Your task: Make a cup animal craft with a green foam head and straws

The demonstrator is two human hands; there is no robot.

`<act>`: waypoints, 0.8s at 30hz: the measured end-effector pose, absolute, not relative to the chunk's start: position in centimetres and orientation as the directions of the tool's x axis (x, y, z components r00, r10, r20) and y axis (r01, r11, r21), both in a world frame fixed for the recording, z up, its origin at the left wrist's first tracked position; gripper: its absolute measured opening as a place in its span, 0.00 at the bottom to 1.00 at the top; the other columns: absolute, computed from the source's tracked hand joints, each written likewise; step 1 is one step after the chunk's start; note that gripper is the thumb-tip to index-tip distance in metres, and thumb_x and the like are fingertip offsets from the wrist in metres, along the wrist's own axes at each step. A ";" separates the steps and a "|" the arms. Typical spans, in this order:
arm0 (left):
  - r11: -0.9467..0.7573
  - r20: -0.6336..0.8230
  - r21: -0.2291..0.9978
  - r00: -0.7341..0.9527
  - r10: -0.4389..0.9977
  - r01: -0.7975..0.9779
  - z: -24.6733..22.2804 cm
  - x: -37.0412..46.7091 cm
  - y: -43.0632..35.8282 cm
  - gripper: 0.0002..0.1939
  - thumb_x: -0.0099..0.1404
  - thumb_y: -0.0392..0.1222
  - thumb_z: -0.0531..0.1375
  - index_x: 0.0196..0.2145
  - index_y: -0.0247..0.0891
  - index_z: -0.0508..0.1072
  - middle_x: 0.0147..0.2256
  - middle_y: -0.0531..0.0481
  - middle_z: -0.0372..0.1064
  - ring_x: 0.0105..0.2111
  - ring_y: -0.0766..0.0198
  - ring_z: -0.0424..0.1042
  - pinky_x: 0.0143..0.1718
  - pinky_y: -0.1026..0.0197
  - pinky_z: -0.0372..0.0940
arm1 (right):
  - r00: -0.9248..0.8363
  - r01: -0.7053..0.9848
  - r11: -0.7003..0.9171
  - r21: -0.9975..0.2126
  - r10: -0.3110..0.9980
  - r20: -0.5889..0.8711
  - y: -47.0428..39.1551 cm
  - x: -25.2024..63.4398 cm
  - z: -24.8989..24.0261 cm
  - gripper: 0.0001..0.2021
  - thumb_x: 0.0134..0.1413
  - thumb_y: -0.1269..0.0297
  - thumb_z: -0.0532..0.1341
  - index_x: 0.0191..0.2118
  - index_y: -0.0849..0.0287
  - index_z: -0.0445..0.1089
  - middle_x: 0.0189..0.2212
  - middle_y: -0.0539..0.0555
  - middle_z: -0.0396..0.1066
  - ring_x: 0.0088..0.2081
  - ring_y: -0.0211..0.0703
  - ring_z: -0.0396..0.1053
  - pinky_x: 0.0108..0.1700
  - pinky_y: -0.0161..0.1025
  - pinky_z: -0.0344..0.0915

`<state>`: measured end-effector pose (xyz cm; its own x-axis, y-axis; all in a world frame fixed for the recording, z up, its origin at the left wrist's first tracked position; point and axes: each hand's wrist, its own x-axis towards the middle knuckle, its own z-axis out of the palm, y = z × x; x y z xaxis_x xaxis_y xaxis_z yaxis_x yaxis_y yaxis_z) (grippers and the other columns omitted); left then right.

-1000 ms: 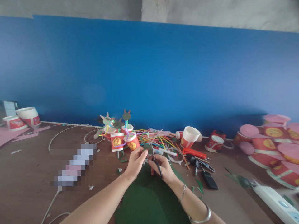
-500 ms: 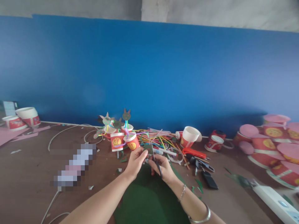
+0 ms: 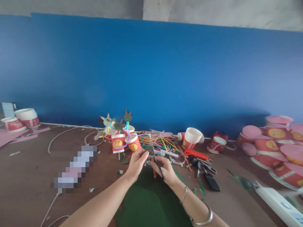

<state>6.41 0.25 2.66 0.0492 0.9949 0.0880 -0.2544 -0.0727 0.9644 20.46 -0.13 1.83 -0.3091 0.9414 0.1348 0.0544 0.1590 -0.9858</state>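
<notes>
My left hand (image 3: 137, 164) pinches a small dark green paper piece (image 3: 149, 148) between thumb and fingers. Dark-handled scissors (image 3: 159, 167) are in my right hand (image 3: 165, 170), their blades pointing up beside the paper's right edge. Both hands are close together above a large dark green sheet (image 3: 151, 201). Just behind them stand red and white paper cups (image 3: 118, 143) with paper animal heads (image 3: 127, 117) on coloured stems. A heap of coloured sticks (image 3: 165, 138) lies behind my right hand.
A white cup (image 3: 192, 136), an orange-red tool (image 3: 195, 154) and keys with a black fob (image 3: 211, 181) lie to the right. Farther right are pink-topped cups (image 3: 276, 132) and a white power strip (image 3: 279, 201). Cups (image 3: 27, 118) and pink paper (image 3: 11, 135) are at the left.
The paper in my left hand has shifted slightly, and the scissor blades lean a little more to the left. Both hands stay in nearly the same place.
</notes>
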 end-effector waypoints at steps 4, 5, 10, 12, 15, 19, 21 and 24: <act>-0.061 0.072 0.966 0.037 0.997 -0.253 2.6 6.4 0.3 0.17 0.53 0.52 0.62 0.23 0.37 0.64 0.19 0.56 0.59 0.20 0.71 0.58 0.21 0.69 0.53 | -0.301 0.056 0.147 -0.988 0.945 0.124 -0.2 20.4 1.9 0.15 0.44 0.53 0.64 0.24 0.60 0.64 0.10 0.43 0.60 0.12 0.32 0.59 0.15 0.29 0.55; -0.060 0.072 0.965 0.036 0.997 -0.255 2.6 6.4 0.3 0.16 0.53 0.52 0.62 0.23 0.37 0.64 0.19 0.56 0.60 0.20 0.71 0.59 0.21 0.69 0.53 | -0.301 0.057 0.147 -0.988 0.946 0.123 -0.2 20.4 2.0 0.15 0.44 0.52 0.64 0.24 0.60 0.64 0.10 0.43 0.60 0.12 0.32 0.59 0.15 0.29 0.55; -0.075 0.082 0.965 0.018 0.996 -0.250 2.3 6.3 0.5 0.15 0.54 0.50 0.62 0.22 0.36 0.65 0.19 0.57 0.60 0.20 0.71 0.60 0.23 0.69 0.55 | -0.306 0.062 0.136 -0.989 0.946 0.111 -0.2 20.4 2.1 0.15 0.45 0.52 0.63 0.24 0.60 0.65 0.10 0.43 0.60 0.11 0.32 0.58 0.14 0.30 0.55; -0.077 0.082 0.965 0.007 0.997 -0.249 2.2 6.2 0.5 0.15 0.55 0.50 0.62 0.21 0.36 0.65 0.18 0.57 0.59 0.20 0.71 0.60 0.23 0.69 0.55 | -0.305 0.058 0.130 -0.990 0.946 0.106 -0.2 20.4 2.2 0.15 0.45 0.53 0.63 0.24 0.60 0.64 0.10 0.43 0.60 0.11 0.32 0.58 0.14 0.30 0.55; -0.088 0.089 0.963 -0.005 0.996 -0.254 2.2 6.2 0.5 0.15 0.55 0.50 0.62 0.21 0.36 0.65 0.18 0.58 0.58 0.19 0.72 0.59 0.22 0.69 0.54 | -0.309 0.052 0.126 -0.991 0.945 0.104 -0.2 20.4 2.2 0.14 0.44 0.55 0.64 0.24 0.60 0.64 0.10 0.43 0.60 0.11 0.31 0.58 0.14 0.29 0.55; -0.103 0.101 0.960 -0.021 0.995 -0.258 2.2 6.2 0.4 0.15 0.55 0.49 0.61 0.22 0.36 0.65 0.18 0.57 0.59 0.19 0.73 0.55 0.21 0.70 0.51 | -0.313 0.065 0.122 -0.990 0.945 0.096 -0.2 20.4 2.3 0.13 0.45 0.56 0.64 0.24 0.60 0.64 0.10 0.43 0.60 0.11 0.31 0.58 0.14 0.28 0.55; -0.107 0.101 0.959 -0.036 0.994 -0.263 2.3 6.2 0.4 0.16 0.55 0.50 0.61 0.22 0.36 0.65 0.18 0.57 0.59 0.18 0.74 0.55 0.20 0.70 0.50 | -0.314 0.071 0.120 -0.990 0.945 0.092 -0.2 20.4 2.3 0.13 0.45 0.56 0.64 0.24 0.60 0.65 0.10 0.43 0.60 0.11 0.31 0.58 0.14 0.28 0.54; -0.112 0.102 0.954 -0.052 0.993 -0.277 2.2 6.2 0.5 0.16 0.55 0.49 0.61 0.22 0.35 0.64 0.19 0.57 0.59 0.18 0.74 0.55 0.20 0.70 0.49 | -0.325 0.073 0.129 -0.989 0.941 0.098 -0.2 20.4 2.2 0.12 0.46 0.57 0.64 0.24 0.60 0.65 0.10 0.43 0.60 0.11 0.31 0.58 0.14 0.28 0.54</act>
<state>6.24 0.48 2.23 -0.0521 0.9934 0.1017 -0.2768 -0.1123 0.9543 20.43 -0.22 2.24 -0.3248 0.9406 0.0984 0.0728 0.1286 -0.9890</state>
